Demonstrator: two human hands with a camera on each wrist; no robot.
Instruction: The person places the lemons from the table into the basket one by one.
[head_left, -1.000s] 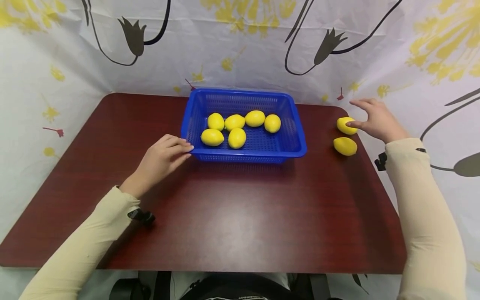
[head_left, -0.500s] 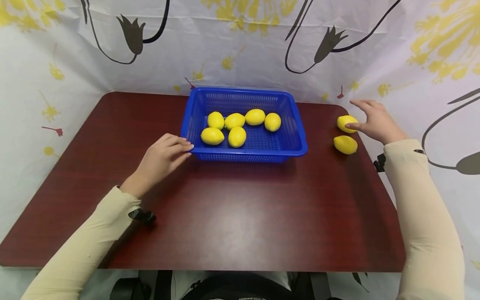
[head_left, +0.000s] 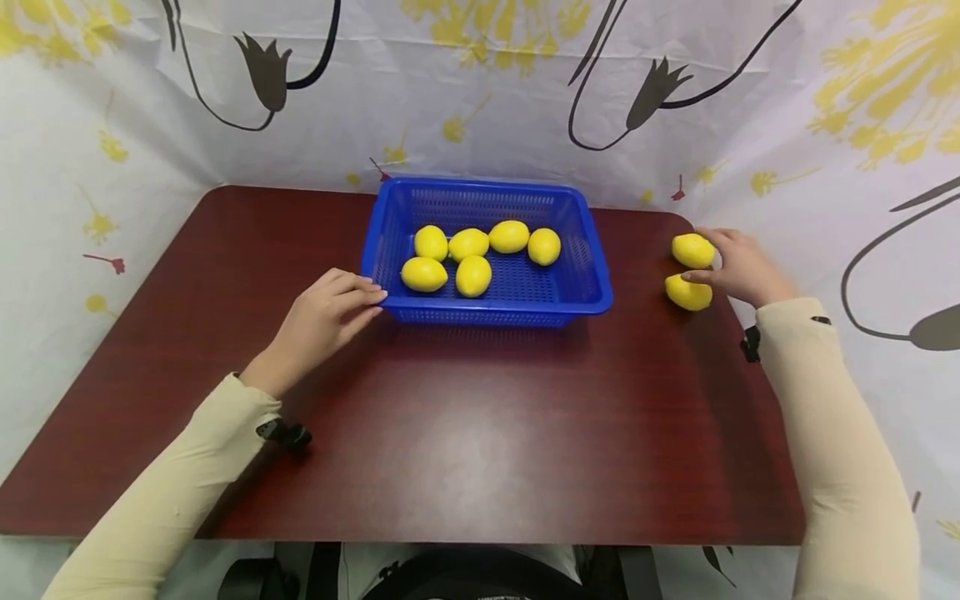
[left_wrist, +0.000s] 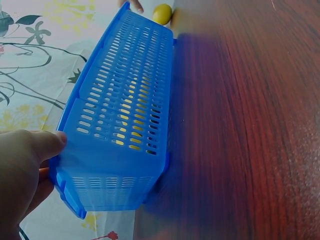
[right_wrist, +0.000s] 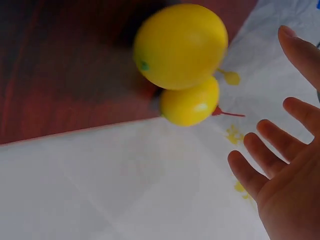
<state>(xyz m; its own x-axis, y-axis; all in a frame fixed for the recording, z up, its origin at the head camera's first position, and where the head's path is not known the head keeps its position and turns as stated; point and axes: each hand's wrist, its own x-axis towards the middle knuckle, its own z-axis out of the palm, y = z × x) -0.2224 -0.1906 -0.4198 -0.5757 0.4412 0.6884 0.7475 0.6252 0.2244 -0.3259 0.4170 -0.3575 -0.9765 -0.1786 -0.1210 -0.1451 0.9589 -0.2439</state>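
Note:
My left hand (head_left: 322,312) pinches the near left corner of a blue perforated plastic basket (head_left: 495,307). In the left wrist view the thumb (left_wrist: 49,144) lies on the outside of its rim, with fingers behind. Several yellow lemons (head_left: 474,276) lie inside the basket. At the table's right edge sit two more, a far lemon (head_left: 692,250) and a near lemon (head_left: 687,293). My right hand (head_left: 746,267) hovers beside these two, thumb and fingers spread. The right wrist view shows a gap between the hand (right_wrist: 290,175) and the larger-looking lemon (right_wrist: 182,47).
The dark red wooden table (head_left: 480,433) has its right edge close beside the two loose lemons. A white cloth (head_left: 480,100) with flower prints hangs behind and along the sides. A black wrist strap (head_left: 283,432) is on the left sleeve.
My right hand has come down and toward the body, from beside the far lemon to beside both lemons. The left hand and the basket stay where they were.

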